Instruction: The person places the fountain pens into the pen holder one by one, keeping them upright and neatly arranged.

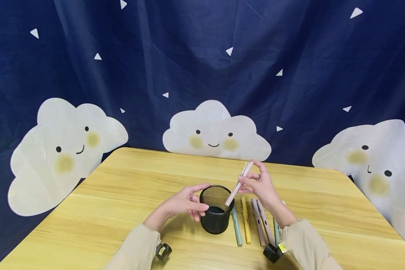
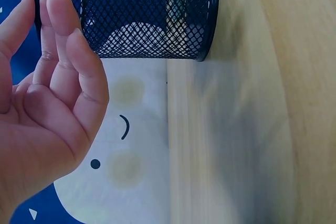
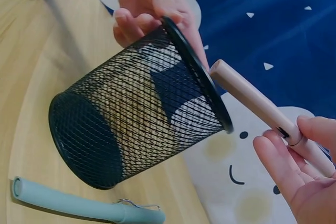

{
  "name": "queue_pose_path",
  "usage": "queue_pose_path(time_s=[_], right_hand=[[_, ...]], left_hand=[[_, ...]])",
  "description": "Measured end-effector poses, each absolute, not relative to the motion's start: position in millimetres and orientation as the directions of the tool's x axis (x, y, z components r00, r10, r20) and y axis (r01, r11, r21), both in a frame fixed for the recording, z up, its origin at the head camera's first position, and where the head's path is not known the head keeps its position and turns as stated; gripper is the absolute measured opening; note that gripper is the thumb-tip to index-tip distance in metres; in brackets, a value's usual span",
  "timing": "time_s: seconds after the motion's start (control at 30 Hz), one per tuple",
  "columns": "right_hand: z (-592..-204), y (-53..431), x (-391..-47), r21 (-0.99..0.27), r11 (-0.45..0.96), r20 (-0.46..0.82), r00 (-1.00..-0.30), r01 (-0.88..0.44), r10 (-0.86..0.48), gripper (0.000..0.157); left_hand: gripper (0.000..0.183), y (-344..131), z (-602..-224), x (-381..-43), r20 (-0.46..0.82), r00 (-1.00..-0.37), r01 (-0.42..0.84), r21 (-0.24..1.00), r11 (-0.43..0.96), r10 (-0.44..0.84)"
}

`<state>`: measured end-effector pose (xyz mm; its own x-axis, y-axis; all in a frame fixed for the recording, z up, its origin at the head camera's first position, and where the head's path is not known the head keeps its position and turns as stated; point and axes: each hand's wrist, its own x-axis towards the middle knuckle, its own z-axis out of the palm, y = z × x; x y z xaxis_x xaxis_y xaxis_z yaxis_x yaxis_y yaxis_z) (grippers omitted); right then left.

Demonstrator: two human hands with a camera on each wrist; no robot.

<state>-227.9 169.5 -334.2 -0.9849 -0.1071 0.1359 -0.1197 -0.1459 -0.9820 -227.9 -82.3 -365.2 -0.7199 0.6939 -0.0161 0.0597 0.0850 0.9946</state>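
A black wire-mesh pen cup point(image 1: 215, 221) is upright at the middle of the table, its mouth facing up. My left hand point(image 1: 185, 202) holds it by the rim from the left, thumb on the near side and forefinger along the far side. In the left wrist view, the fingertips point(image 2: 60, 9) lie at the mesh. A pale pink pen point(image 1: 237, 183) is pinched near its upper part by my right hand point(image 1: 260, 185). It slants down to the left, its lower end overlapping the cup's mouth in the head view. The right wrist view shows that end point(image 3: 223, 72) right at the rim.
Right of the cup lie a light teal pen point(image 1: 236, 227), a yellow pen point(image 1: 245, 221) and two mauve pens point(image 1: 258, 221). Another teal pen point(image 1: 276, 230) is partly hidden under the right wrist. A dark blue curtain point(image 1: 202, 56) with clouds hangs behind the wooden table point(image 1: 121, 180).
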Motion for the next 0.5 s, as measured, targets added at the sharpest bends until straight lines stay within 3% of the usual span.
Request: queue_pose_path(time_s=[0.5], right_hand=[[-345, 153, -227, -0.976, -0.032, 0.215, -0.976, -0.214, -0.041, 0.070]], left_hand=[[0.074, -84, -366, -228, -0.002, -0.709, 0.080, 0.993, 0.084, 0.705]])
